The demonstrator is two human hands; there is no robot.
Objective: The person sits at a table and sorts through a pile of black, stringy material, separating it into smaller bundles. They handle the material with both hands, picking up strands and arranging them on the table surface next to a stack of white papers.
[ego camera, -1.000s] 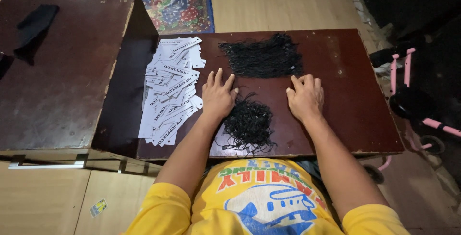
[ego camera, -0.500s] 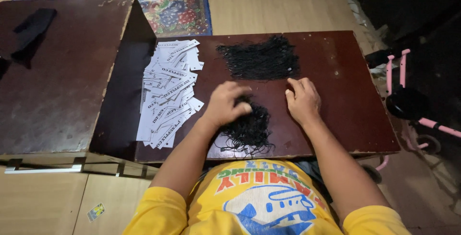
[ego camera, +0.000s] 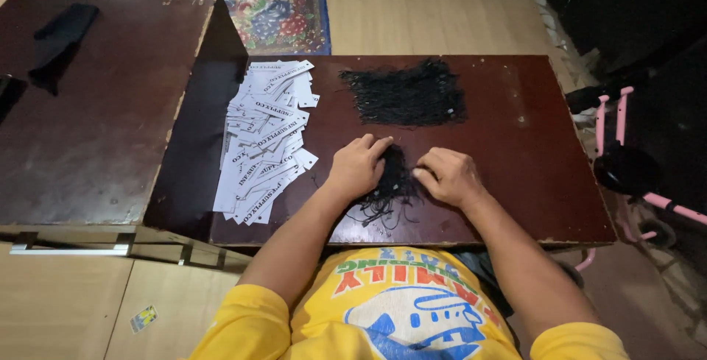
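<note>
We see both hands on a small heap of black strings (ego camera: 390,183) near the front edge of the dark desk (ego camera: 530,161). The left hand (ego camera: 357,168) lies curled over the heap's left side, its fingers (ego camera: 379,146) bent onto the strings, seemingly to pin the tangle down. The right hand (ego camera: 449,176) presses in from the right, thumb and fingers (ego camera: 421,174) pinched at the heap's edge, as if to pick strands out; how tight the pinch is we cannot tell. A larger flat pile of strings (ego camera: 405,93) sits farther back, well apart, within reach. White paper tags (ego camera: 265,139) fan out along the desk's left side, just beside the left hand. A higher table (ego camera: 96,117) with a dark cloth (ego camera: 62,40) stands at left.
</note>
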